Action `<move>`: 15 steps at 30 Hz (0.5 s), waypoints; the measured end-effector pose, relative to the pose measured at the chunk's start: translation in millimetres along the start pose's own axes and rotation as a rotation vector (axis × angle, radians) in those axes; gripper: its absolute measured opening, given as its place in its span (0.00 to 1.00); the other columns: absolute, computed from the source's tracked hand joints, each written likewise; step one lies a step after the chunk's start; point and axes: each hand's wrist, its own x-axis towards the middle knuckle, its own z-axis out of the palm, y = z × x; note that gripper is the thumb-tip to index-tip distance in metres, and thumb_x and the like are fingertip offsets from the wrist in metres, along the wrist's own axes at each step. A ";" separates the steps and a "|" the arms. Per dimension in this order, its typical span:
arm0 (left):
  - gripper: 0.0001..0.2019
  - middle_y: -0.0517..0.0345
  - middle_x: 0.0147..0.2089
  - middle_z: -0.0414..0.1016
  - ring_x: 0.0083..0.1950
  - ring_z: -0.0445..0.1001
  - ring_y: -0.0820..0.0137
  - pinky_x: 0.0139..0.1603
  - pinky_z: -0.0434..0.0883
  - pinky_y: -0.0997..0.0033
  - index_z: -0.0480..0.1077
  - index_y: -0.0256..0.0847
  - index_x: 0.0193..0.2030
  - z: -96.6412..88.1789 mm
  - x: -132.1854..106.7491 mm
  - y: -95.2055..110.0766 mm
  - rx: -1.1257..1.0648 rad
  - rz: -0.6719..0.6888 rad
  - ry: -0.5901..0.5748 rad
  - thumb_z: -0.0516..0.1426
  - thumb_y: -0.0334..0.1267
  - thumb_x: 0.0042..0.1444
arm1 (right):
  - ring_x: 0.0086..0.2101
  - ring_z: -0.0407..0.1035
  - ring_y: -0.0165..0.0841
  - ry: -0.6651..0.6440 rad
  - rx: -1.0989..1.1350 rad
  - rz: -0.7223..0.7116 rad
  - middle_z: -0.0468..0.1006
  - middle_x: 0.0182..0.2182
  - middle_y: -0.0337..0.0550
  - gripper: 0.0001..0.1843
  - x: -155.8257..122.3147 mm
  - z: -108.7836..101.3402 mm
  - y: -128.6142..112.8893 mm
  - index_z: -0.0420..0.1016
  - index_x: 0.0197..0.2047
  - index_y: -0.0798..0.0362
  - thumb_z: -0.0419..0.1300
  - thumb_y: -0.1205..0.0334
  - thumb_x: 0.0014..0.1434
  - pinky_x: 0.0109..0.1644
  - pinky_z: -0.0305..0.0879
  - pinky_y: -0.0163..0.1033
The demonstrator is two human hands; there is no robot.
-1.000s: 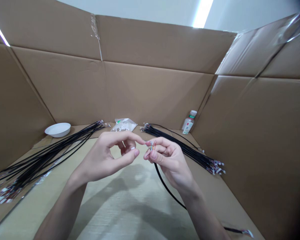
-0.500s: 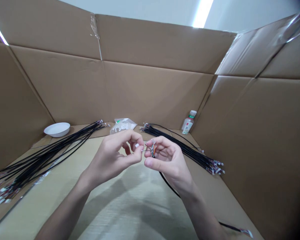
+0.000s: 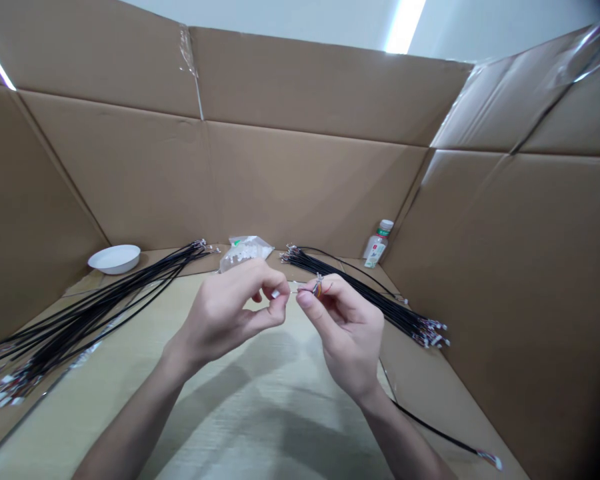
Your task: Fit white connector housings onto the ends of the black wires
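1. Work surface: a pale, faintly grained tabletop (image 3: 260,413), enclosed on three sides by matte brown corrugated cardboard walls (image 3: 300,180) with visible creases and a strip of clear tape at upper left
2. Item in hand: a thin black sheathed cable (image 3: 430,430), glossy and round, ending at centre frame in a fan of fine coloured wire strands (image 3: 317,287) with small metal tips; the cable trails from below the right wrist to lower right, where its far end carries a small pale connector lying on the tabletop
3. Right hand (image 3: 347,333): thumb and forefinger closed in a pinch on the wire strands, remaining fingers curled loosely
4. Left hand (image 3: 233,313): thumb and forefinger pressed together on something tiny, too small to identify, just beside the strand tips; a light-coloured fingernail shows
5. Left of frame: a loose bundle of long black cables (image 3: 90,310), near a shallow white round dish (image 3: 114,259)
6. Centre rear: a crinkled clear plastic bag of small white parts (image 3: 245,250)
7. Right of centre: a second black cable bundle (image 3: 375,297); behind it, a small white plastic bottle (image 3: 379,244) in the corner
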 end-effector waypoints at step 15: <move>0.15 0.59 0.40 0.86 0.38 0.83 0.71 0.39 0.81 0.72 0.79 0.47 0.50 15.7 -3.3 -20.2 -0.286 0.014 0.192 0.68 0.27 0.58 | 0.36 0.69 0.32 0.184 -0.097 -0.220 0.75 0.34 0.38 0.06 -0.3 -2.6 2.7 0.78 0.39 0.48 0.64 0.68 0.67 0.42 0.67 0.39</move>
